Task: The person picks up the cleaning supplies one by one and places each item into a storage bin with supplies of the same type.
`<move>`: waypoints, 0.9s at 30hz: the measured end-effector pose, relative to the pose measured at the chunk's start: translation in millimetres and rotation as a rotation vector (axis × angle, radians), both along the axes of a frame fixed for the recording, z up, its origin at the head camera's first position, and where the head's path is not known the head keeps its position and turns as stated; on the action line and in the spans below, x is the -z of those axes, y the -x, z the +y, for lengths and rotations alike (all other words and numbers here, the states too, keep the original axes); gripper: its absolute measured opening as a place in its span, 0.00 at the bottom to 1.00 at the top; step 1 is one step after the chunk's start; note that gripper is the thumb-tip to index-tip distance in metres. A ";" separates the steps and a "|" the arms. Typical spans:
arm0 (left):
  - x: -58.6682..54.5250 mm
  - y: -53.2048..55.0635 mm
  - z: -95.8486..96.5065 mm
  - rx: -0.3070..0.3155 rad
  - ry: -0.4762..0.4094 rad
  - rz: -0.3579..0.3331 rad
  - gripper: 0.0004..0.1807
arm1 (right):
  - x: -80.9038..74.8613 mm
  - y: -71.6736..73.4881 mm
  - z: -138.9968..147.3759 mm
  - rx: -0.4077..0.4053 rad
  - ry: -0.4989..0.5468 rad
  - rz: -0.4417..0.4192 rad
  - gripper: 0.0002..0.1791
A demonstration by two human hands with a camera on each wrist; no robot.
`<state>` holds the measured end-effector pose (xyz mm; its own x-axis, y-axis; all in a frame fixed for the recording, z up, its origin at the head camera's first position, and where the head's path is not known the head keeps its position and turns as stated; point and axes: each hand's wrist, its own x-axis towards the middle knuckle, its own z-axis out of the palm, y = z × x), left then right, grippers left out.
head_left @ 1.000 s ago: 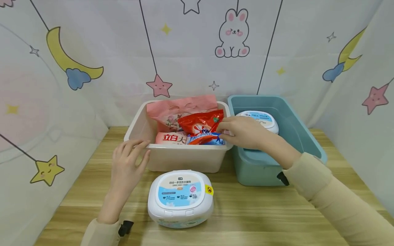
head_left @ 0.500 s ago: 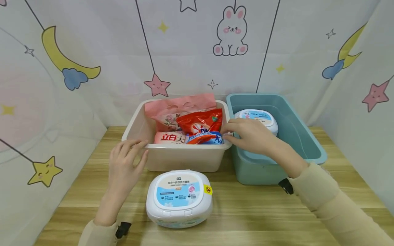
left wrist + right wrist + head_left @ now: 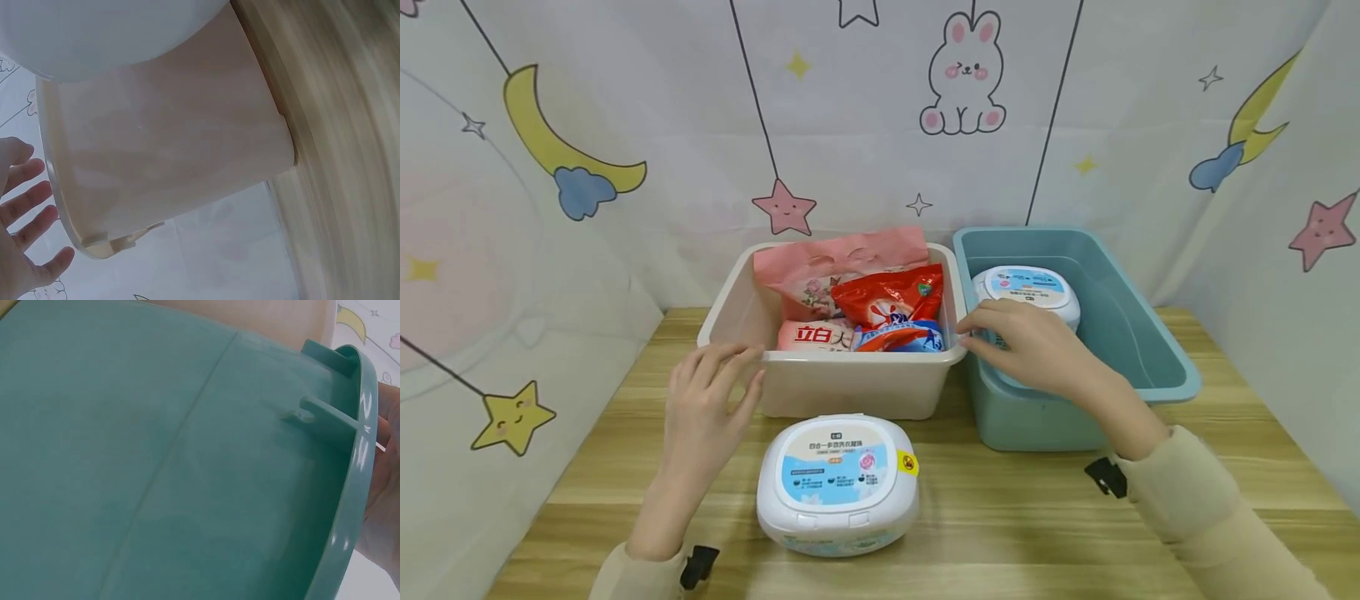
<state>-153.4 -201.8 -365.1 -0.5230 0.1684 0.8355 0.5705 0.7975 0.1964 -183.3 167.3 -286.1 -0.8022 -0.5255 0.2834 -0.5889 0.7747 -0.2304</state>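
Note:
My left hand (image 3: 707, 404) is at the front left rim of a cream bin (image 3: 850, 392), fingers loosely bent and holding nothing. The left wrist view shows its spread fingers beside that rim. My right hand (image 3: 1037, 346) hovers over the front left of a green bin (image 3: 1037, 423), fingertips right at the cream bin's corner, nothing gripped. Inside the cream bin are a pink bag (image 3: 842, 254), a red packet (image 3: 895, 296), a blue-and-red packet (image 3: 901, 337) and a pink-and-white packet (image 3: 816, 335). One white laundry-pod tub (image 3: 1030, 287) sits in the green bin, partly behind my right hand.
A second white laundry-pod tub (image 3: 838, 483), its lid shut, stands on the wooden table (image 3: 1000, 533) in front of the cream bin. Both bins stand side by side near a printed curtain (image 3: 850, 108) at the back.
My right hand has drawn back to the right, from the packets' right edge in the cream bin to above the green bin. The left hand has stayed by the rim.

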 end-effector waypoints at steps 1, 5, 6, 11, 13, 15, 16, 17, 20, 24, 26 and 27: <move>0.0 -0.4 0.2 0.002 -0.001 0.003 0.14 | 0.8 -0.8 0.7 0.004 0.004 0.006 0.12; -0.2 -2.6 0.7 0.009 0.002 0.015 0.14 | 3.5 -3.9 3.8 0.007 0.030 0.034 0.10; -0.5 -3.1 0.8 0.010 0.003 0.017 0.14 | 4.1 -4.5 4.6 0.007 0.038 0.043 0.10; -2.2 -6.0 2.0 0.017 0.017 0.027 0.15 | 5.9 -8.7 8.4 0.001 0.065 0.080 0.10; -2.3 -7.1 2.7 0.018 0.022 0.030 0.15 | 7.0 -10.2 10.0 0.003 0.072 0.092 0.11; -2.0 -8.5 3.1 0.018 0.025 0.030 0.15 | 8.5 -11.3 11.0 0.005 0.078 0.106 0.11; -1.9 -9.2 3.3 0.017 0.025 0.030 0.15 | 9.5 -11.7 11.5 0.006 0.082 0.115 0.12; -1.7 -10.1 3.5 0.015 0.027 0.030 0.16 | 10.6 -12.1 12.1 0.007 0.086 0.127 0.12; -1.2 -12.6 4.4 0.012 0.030 0.030 0.18 | 14.3 -13.7 13.7 0.002 0.112 0.167 0.12; -1.0 -15.7 6.7 0.018 0.036 0.024 0.20 | 18.6 -17.6 17.0 -0.003 0.163 0.242 0.12; -1.0 -17.1 8.0 0.025 0.039 0.022 0.19 | 20.1 -19.8 18.9 -0.002 0.188 0.278 0.13; -0.9 -17.9 8.6 0.029 0.040 0.022 0.19 | 21.0 -20.8 19.9 -0.002 0.198 0.294 0.13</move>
<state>-135.5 -193.2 -364.2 -0.4986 0.2166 0.8393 0.5974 0.7875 0.1516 -162.5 187.2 -307.1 -0.6706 -0.4386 0.5982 -0.6535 0.7310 -0.1966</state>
